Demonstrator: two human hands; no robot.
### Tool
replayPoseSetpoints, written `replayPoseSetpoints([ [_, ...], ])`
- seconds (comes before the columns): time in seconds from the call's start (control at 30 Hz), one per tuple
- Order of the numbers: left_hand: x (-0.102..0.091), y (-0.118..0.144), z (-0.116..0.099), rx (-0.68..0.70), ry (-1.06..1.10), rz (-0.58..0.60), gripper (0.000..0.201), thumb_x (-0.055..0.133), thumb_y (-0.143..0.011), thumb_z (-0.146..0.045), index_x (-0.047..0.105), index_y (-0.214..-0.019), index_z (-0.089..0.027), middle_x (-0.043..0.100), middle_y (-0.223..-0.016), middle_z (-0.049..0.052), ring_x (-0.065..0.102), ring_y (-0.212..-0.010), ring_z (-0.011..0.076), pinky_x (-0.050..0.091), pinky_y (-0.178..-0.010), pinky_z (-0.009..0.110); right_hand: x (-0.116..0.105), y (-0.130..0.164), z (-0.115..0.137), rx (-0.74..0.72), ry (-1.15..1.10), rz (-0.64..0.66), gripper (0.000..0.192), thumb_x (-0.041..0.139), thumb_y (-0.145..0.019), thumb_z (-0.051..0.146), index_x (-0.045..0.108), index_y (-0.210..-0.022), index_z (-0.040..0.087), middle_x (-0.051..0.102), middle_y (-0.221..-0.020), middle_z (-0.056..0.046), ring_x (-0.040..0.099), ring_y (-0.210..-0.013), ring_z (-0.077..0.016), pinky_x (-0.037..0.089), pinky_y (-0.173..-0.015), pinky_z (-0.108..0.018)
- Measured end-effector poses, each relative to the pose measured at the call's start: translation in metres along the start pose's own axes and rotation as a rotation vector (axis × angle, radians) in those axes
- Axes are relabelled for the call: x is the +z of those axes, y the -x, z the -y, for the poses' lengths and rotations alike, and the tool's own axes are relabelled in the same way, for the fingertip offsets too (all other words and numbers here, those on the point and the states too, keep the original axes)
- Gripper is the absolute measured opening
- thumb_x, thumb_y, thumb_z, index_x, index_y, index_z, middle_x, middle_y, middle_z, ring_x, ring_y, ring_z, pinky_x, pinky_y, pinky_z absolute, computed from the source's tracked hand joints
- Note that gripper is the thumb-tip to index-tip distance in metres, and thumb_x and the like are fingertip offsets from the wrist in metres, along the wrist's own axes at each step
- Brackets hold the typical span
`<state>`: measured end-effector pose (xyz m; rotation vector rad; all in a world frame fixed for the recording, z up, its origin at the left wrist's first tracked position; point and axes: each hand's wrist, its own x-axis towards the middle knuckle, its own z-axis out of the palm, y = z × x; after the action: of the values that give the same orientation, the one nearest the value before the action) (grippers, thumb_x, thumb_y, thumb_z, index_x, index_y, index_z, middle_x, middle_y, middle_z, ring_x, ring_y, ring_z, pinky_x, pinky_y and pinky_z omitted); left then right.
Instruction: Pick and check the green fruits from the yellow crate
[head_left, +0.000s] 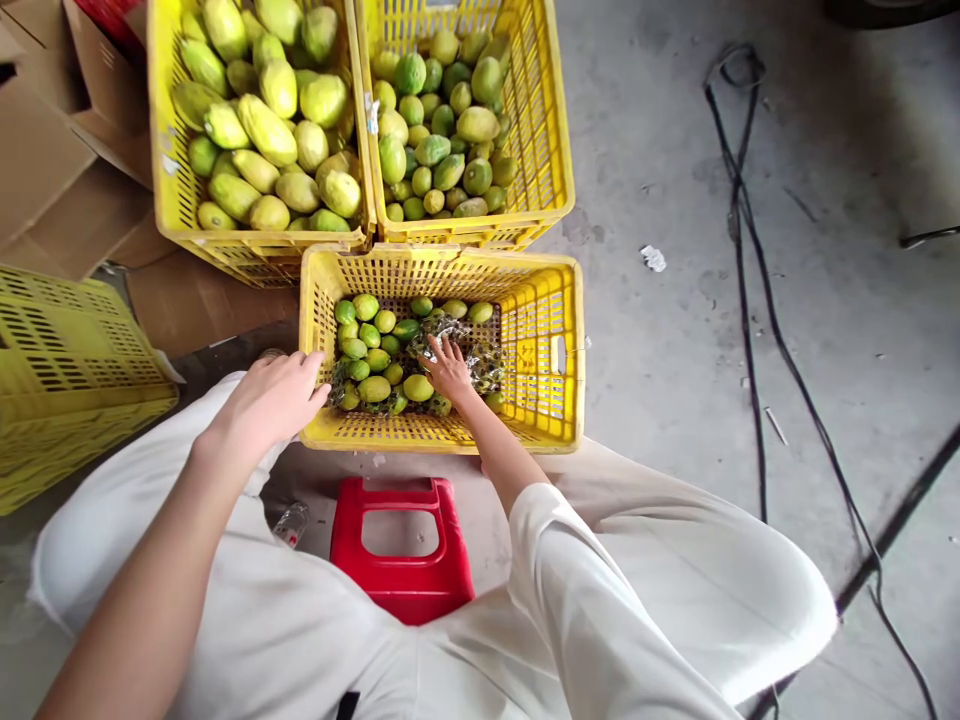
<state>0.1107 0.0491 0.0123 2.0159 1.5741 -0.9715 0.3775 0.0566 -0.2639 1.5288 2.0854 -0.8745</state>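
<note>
In front of me stands a yellow plastic crate point(442, 432) with small green and yellow oval fruits point(375, 388) on its floor, mostly towards the left. My left hand point(281, 392) rests at the crate's left wall, its fingers curled over the rim. Inside the crate, my right hand point(448, 370) reaches down with fingers apart, over a crumpled piece of dark, shiny clear plastic wrap point(484, 362). Its fingertips appear to touch the plastic, and no fruit shows in that hand. Part of the crate floor is hidden beneath the right hand and the plastic.
Behind are two yellow crates, one with larger yellow-green fruits point(268, 130), another with smaller green fruits point(450, 150). Cardboard boxes point(56, 160) and another yellow crate point(75, 370) are leftward. A red stool point(397, 590) sits between my legs; black cables point(750, 250) lie rightward.
</note>
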Motion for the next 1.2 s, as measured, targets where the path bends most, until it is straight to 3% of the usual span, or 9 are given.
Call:
replayPoseSetpoints([
  [0.27,-0.005,-0.001,-0.004,0.0,0.008,0.031,0.054,0.038,-0.117,-0.026,0.067,-0.159,-0.006,0.079,-0.155,0.025,0.078,-0.141,0.0424,0.057,-0.121,0.051,0.009,-0.016,0.001,0.033,0.051,0.022,0.068,0.054,-0.111,0.02,0.063,-0.178,0.027,0.032,-0.199,-0.011,0.025,-0.186,-0.045,0.022,-0.149,-0.071],
  [0.47,-0.006,-0.002,-0.005,0.01,0.057,0.033,0.055,0.041,-0.117,-0.025,0.065,-0.161,-0.004,0.078,-0.157,0.028,0.078,-0.141,0.044,0.054,-0.125,0.054,-0.001,-0.008,-0.04,0.217,0.117,0.059,0.07,0.059,-0.112,0.027,0.058,-0.181,0.017,0.048,-0.19,-0.022,0.028,-0.185,-0.0471,0.016,-0.149,-0.074],
  [0.57,-0.006,-0.002,-0.005,0.004,0.076,0.027,0.055,0.042,-0.116,-0.025,0.066,-0.162,-0.004,0.079,-0.155,0.028,0.078,-0.142,0.0449,0.055,-0.125,0.055,-0.008,0.002,-0.065,0.311,0.139,0.103,0.065,0.063,-0.113,0.035,0.065,-0.175,0.014,0.058,-0.181,-0.03,0.043,-0.176,-0.0555,0.029,-0.141,-0.082],
  [0.67,-0.005,-0.002,-0.006,-0.018,0.063,0.016,0.055,0.044,-0.117,-0.025,0.066,-0.162,-0.006,0.079,-0.155,0.027,0.077,-0.144,0.0445,0.056,-0.123,0.054,-0.011,0.015,-0.079,0.317,0.14,0.133,0.073,0.067,-0.113,0.039,0.056,-0.18,0.01,0.055,-0.179,-0.038,0.054,-0.166,-0.0585,0.049,-0.128,-0.08],
  [0.8,-0.006,-0.003,-0.007,-0.009,0.03,0.037,0.053,0.043,-0.118,-0.026,0.065,-0.162,-0.006,0.077,-0.159,0.026,0.076,-0.146,0.0436,0.055,-0.125,0.053,-0.01,0.028,-0.085,0.229,0.131,0.18,0.1,0.088,-0.103,0.037,0.041,-0.189,0.025,0.036,-0.194,-0.031,0.055,-0.166,-0.0555,0.064,-0.117,-0.064],
  [0.87,-0.007,-0.002,-0.007,-0.003,0.027,0.047,0.052,0.042,-0.119,-0.025,0.065,-0.16,-0.005,0.075,-0.161,0.027,0.076,-0.146,0.0434,0.053,-0.127,0.052,-0.009,0.031,-0.09,0.192,0.121,0.227,0.095,0.096,-0.096,0.027,0.055,-0.181,0.027,0.05,-0.187,-0.028,0.063,-0.16,-0.0493,0.065,-0.118,-0.057],
  [0.93,-0.01,-0.002,-0.007,0.003,0.037,0.065,0.052,0.04,-0.119,-0.025,0.065,-0.159,-0.004,0.074,-0.163,0.028,0.075,-0.147,0.044,0.052,-0.128,0.052,-0.01,0.031,-0.097,0.175,0.109,0.263,0.066,0.095,-0.1,0.028,0.072,-0.162,0.024,0.069,-0.17,-0.022,0.073,-0.148,-0.0401,0.065,-0.119,-0.054],
  [1.03,-0.013,-0.001,-0.006,0.023,0.063,0.081,0.053,0.037,-0.12,-0.025,0.063,-0.159,-0.001,0.073,-0.163,0.031,0.074,-0.148,0.0454,0.051,-0.128,0.054,-0.016,0.026,-0.108,0.186,0.087,0.239,0.039,0.082,-0.113,0.04,0.078,-0.147,0.021,0.078,-0.153,-0.015,0.079,-0.134,-0.0321,0.068,-0.115,-0.055],
  [1.2,-0.013,-0.001,-0.01,0.02,0.049,0.064,0.054,0.039,-0.12,-0.023,0.061,-0.163,0.0,0.074,-0.162,0.031,0.076,-0.145,0.045,0.054,-0.126,0.055,-0.026,0.008,-0.114,0.247,0.064,0.061,0.072,0.065,-0.115,0.037,0.049,-0.182,0.017,0.068,-0.167,-0.031,0.07,-0.15,-0.0478,0.068,-0.114,-0.06],
])
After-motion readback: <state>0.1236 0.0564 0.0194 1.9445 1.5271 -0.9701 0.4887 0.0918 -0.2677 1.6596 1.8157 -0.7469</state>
